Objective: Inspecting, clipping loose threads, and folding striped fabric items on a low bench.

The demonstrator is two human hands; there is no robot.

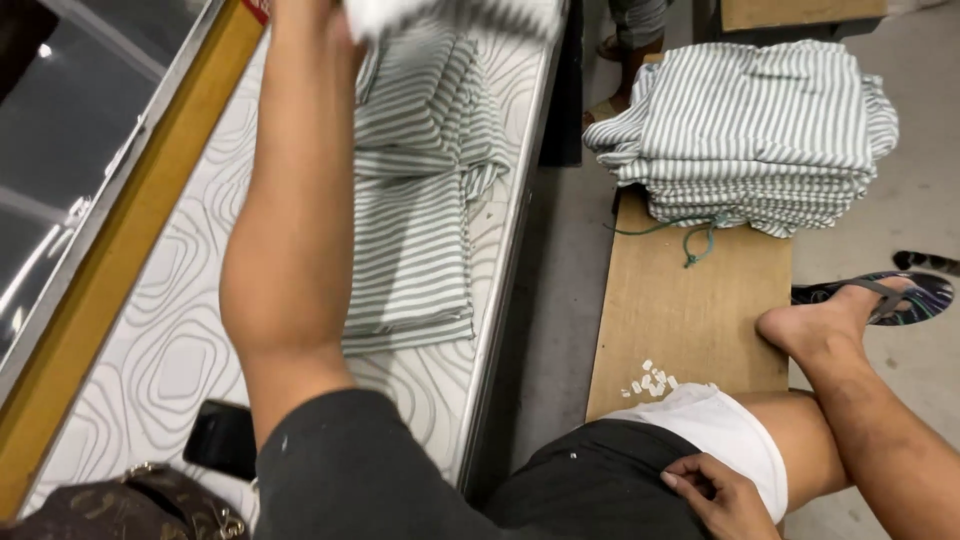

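The left arm stretched forward over the mattress [170, 340], its hand out of frame, so its grip could not be told, near the striped cloth [415, 200]. The right hand [718, 495] rested half-curled on the thigh, grasping nothing.

There is one view only, from the person's head. It looks steeply down and forward, very near the patterned table [150, 370], with the wooden bench [690, 300] to the right of it.
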